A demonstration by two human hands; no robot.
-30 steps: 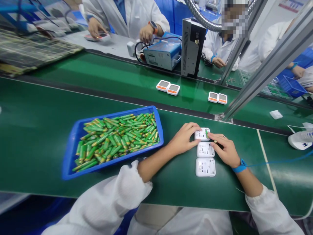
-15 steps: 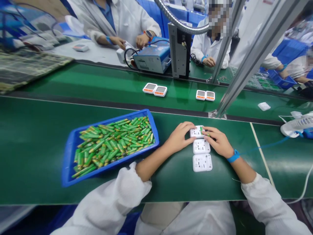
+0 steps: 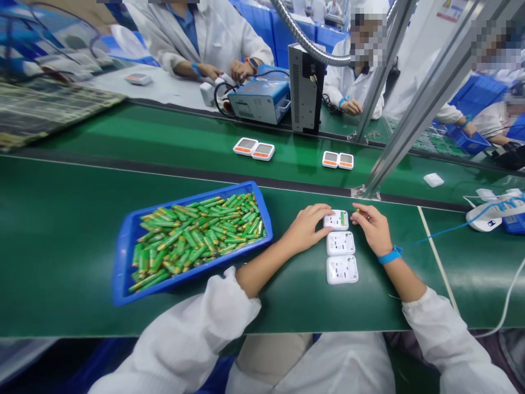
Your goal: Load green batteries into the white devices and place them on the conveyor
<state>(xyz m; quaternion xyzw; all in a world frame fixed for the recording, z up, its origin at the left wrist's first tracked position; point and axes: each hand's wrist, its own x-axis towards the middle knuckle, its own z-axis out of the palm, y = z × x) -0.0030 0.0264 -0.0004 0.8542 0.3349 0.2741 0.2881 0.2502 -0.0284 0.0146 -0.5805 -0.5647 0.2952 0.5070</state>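
Your left hand (image 3: 309, 227) holds the top unit (image 3: 336, 220) by its left end, thumb and fingers on its edges. Your right hand (image 3: 371, 230) is pinched narrow just right of that unit, apart from it, with a battery (image 3: 357, 210) at the fingertips; mostly its yellowish end shows. A green cell (image 3: 342, 218) lies in the right part of the top unit. Below it, towards you, the middle unit (image 3: 340, 243) and bottom unit (image 3: 342, 269) continue the column, all three white backs up.

The tabletop (image 3: 287, 306) under your arms is smooth, glossy green, with a pale line (image 3: 437, 257) crossing it right of your hands. Near your left forearm, a blue tray (image 3: 122, 257) holds a heap of green batteries (image 3: 200, 235). A blue strap (image 3: 390, 255) circles your right wrist.

Past a dark channel (image 3: 184, 178) runs a green strip (image 3: 176, 137) carrying a left pair (image 3: 253, 149) and a right pair (image 3: 337, 160) of units, screens up. Behind stand a blue box (image 3: 260, 98) and a tall case (image 3: 305, 90), with a metal post (image 3: 414, 104) slanting up to the right. Co-workers in white coats (image 3: 217, 35) sit beyond, before blue panels.
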